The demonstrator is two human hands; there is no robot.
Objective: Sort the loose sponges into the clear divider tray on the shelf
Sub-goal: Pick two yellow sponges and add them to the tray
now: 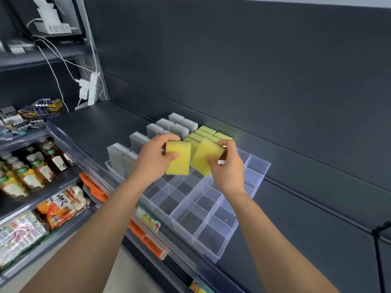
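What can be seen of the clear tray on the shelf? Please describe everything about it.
The tray looks like thin clear plastic; straight walls divide it into a grid of rectangular cells. It lies flat on the dark shelf, near the front edge. Some grey sponges stand upright in its left cells; the other visible cells are empty, and the shelf shows through. The left hand and right hand hold yellow sponges above it, seemingly without touching it.
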